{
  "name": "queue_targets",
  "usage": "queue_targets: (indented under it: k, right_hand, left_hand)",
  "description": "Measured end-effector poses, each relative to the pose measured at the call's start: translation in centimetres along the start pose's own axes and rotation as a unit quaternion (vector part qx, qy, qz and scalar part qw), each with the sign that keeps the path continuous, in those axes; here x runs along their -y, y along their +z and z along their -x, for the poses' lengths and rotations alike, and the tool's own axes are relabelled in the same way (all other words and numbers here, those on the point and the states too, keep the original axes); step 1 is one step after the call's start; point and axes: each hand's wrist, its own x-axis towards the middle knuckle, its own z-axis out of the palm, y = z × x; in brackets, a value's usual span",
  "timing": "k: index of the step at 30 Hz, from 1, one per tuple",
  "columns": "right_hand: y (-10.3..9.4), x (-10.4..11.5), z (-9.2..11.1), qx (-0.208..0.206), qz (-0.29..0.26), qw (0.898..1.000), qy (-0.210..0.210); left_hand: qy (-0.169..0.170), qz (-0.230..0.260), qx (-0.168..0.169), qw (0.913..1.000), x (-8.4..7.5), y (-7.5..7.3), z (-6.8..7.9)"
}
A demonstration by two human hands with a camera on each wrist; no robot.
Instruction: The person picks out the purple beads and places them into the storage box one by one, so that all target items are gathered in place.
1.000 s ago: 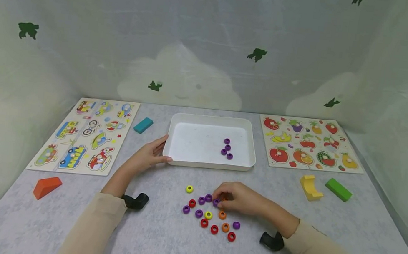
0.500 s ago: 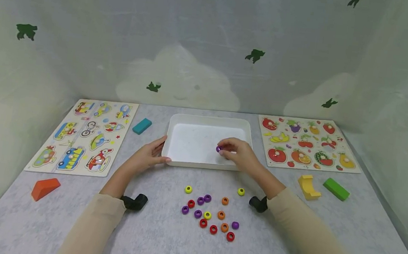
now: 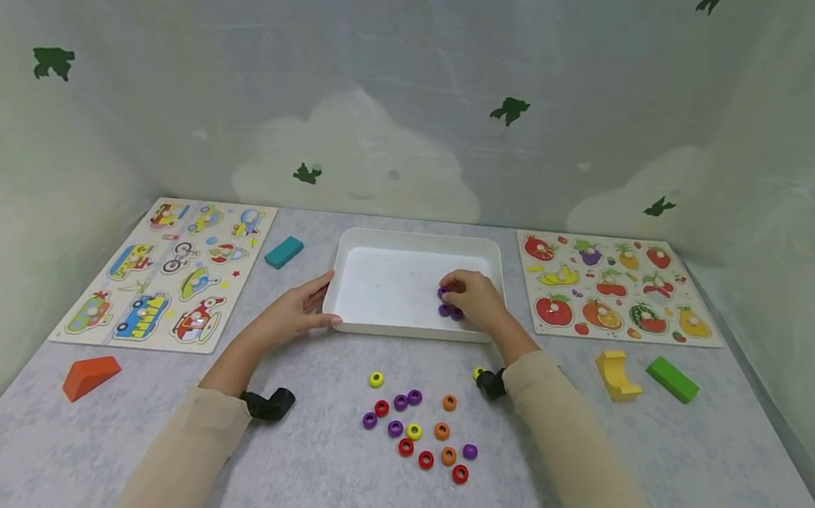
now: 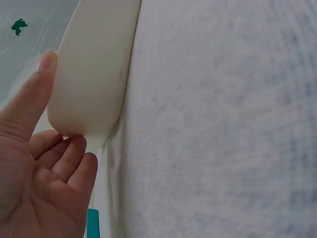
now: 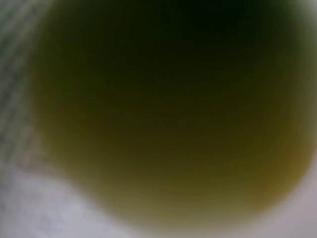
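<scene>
My left hand point(image 3: 291, 314) holds the front left corner of a shallow white tray point(image 3: 406, 331), thumb on the near side and fingers round the corner. In the left wrist view the hand point(image 4: 52, 168) has its curled fingers against the tray's outer wall point(image 4: 94, 69). Inside the tray, toward its right, my right hand point(image 3: 476, 299) pinches a purple bead point(image 3: 442, 292) at its fingertips. Purple beads point(image 3: 444, 311) lie just below those fingers; others there may be hidden by the hand. A blurred yellow bead point(image 5: 173, 163) fills most of the right wrist view.
Loose red point(image 3: 426, 460), orange point(image 3: 449, 403), purple point(image 3: 369, 421) and yellow beads point(image 3: 376, 380) lie before the tray. Picture puzzle boards flank it, vehicles point(image 3: 172, 269) left, fruit point(image 3: 615, 290) right. Teal point(image 3: 283, 252), orange point(image 3: 90, 377), yellow point(image 3: 616, 377) and green blocks point(image 3: 672, 379) lie around.
My right hand has carried a purple bead from the table into the tray, then lowered it beside the purple beads there. The left hand has stayed at the tray's corner.
</scene>
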Motion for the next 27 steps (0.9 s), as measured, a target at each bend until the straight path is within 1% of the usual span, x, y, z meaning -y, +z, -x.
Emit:
queue_targets:
  k: [4, 6, 8, 10, 12, 14, 16, 18, 21, 24, 27]
  right_hand:
    - [0.0, 0.0, 0.0, 0.003, 0.005, 1.0, 0.005]
    - [-0.1, 0.2, 0.2, 0.002, -0.002, 1.0, 0.008]
    - [-0.3, 0.6, 0.6, 0.001, -0.013, 1.0, -0.001]
    - [-0.6, 1.1, 1.3, -0.003, -0.029, 0.999, -0.022]
    - [-0.9, 1.7, 2.3, -0.004, -0.046, 0.997, -0.057]
    - [-1.0, 2.1, 3.5, -0.003, -0.064, 0.993, -0.097]
    - [-0.9, 2.4, 5.0, 0.002, -0.079, 0.988, -0.133]
    - [-0.5, 2.5, 6.4, 0.019, -0.1, 0.982, -0.162]
    - [0.2, 2.6, 8.3, 0.053, -0.116, 0.974, -0.188]
    - [1.1, 2.5, 9.7, 0.103, -0.127, 0.969, -0.187]
    - [2.1, 2.3, 10.6, 0.157, -0.112, 0.967, -0.166]
  left_hand:
    - [-0.001, -0.004, -0.001, 1.0, 0.1, 0.0, 0.0]
    - [0.003, -0.004, 0.0, 1.0, 0.1, 0.0, 0.0]
    - [0.004, -0.002, 0.0, 1.0, 0.1, 0.0, 0.0]
    - [0.004, -0.001, -0.001, 1.0, 0.0, 0.1, 0.0]
    - [0.001, -0.004, -0.002, 1.0, 0.0, 0.1, 0.0]
    - [-0.005, -0.005, -0.006, 1.0, 0.0, 0.1, 0.0]
    - [-0.003, -0.007, -0.004, 1.0, 0.0, 0.1, 0.0]
    - [-0.003, -0.008, -0.003, 1.0, 0.0, 0.1, 0.0]
    - [-0.003, -0.011, -0.001, 0.9999, -0.1, 0.1, -0.1]
    - [-0.006, -0.013, -0.003, 0.9999, -0.1, 0.1, 0.0]
    - [-0.008, -0.011, -0.003, 0.9999, -0.1, 0.0, 0.1]
